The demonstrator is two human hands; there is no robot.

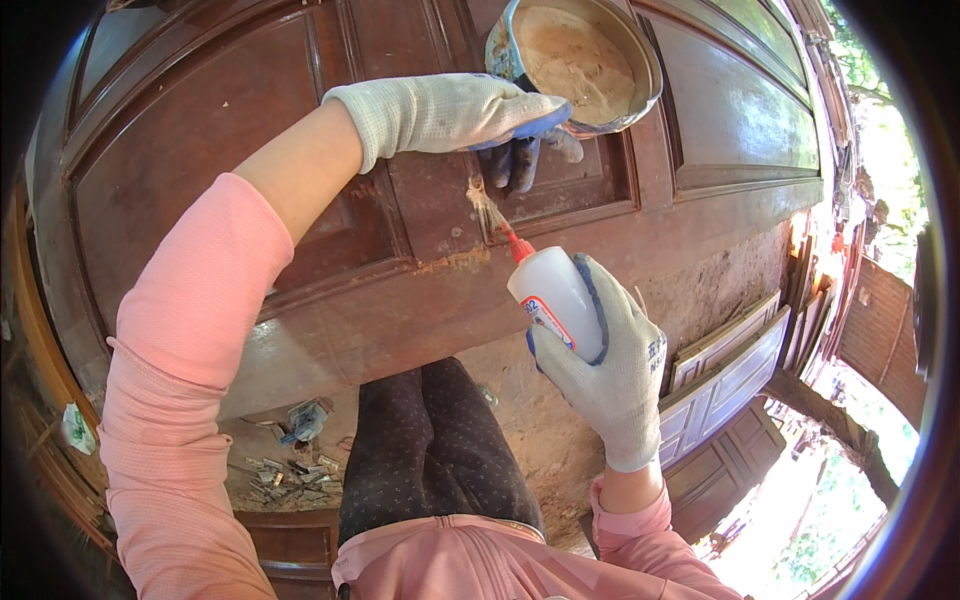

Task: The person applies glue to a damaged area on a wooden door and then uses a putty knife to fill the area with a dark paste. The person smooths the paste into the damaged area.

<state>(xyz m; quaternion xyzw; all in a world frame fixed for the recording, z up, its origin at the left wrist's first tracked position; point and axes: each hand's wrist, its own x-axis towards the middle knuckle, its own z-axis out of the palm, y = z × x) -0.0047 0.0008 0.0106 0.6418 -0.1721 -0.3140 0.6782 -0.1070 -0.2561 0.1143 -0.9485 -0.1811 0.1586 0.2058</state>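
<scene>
My right hand (612,365), in a white glove with a blue-coated palm, is wrapped round a white glue bottle (553,295) with a red cap and nozzle. Tilted up and away, its tip is close to a rough pale patch (484,208) on a dark brown panelled wooden door (430,215). My left hand (515,130), gloved the same way, hangs over the door just beyond that patch, beside the near rim of a round tub (650,95). Its fingers point down and sit apart, with nothing visible between them. Light brown powder (575,60) fills much of the tub.
The door lies flat before me, its near edge (340,350) close to my legs. Small scraps (290,480) and a crumpled plastic bag (305,420) litter the ground at the lower left. More panelled doors (725,375) lean at the right, by a thick wooden log (835,425).
</scene>
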